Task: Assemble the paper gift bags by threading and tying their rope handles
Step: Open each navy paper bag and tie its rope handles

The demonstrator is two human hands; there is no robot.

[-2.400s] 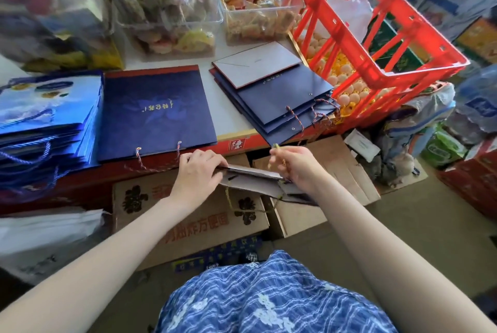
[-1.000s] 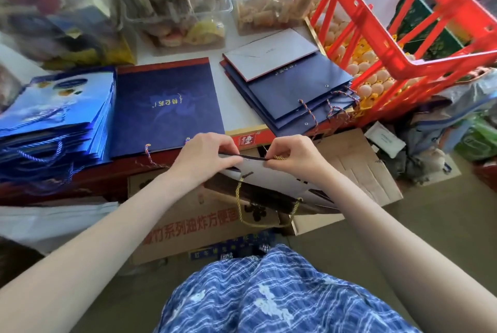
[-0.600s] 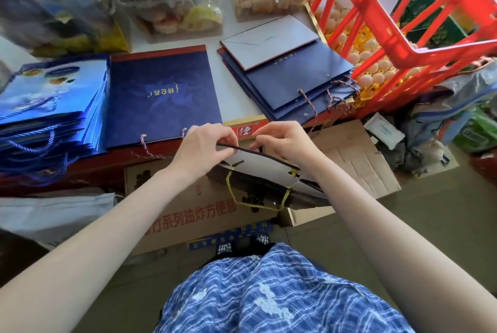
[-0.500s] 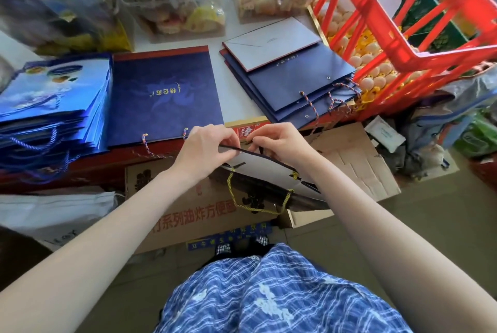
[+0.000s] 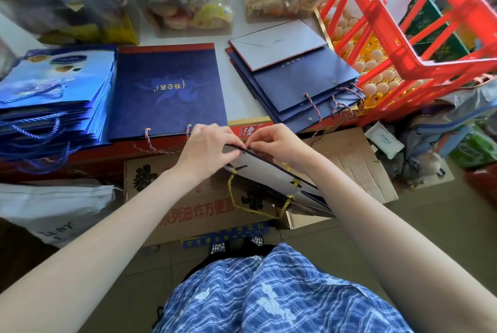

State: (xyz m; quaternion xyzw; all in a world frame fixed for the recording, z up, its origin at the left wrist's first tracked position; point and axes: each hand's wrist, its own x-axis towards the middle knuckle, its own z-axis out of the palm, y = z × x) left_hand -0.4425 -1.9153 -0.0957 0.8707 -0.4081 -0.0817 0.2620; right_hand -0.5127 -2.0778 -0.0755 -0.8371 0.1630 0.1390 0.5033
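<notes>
Beside the cluttered table [image 5: 236,90], both hands' grip — left hand [image 5: 208,148], right hand [image 5: 279,144] — pinches the gift bag [image 5: 269,171].

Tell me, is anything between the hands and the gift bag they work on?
Nothing visible. The left hand and the right hand both pinch the upper edge of the gift bag; its gold rope handle hangs below.

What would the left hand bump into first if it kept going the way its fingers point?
Probably the right hand: the left hand points across the bag's top edge toward it, almost touching.
</notes>
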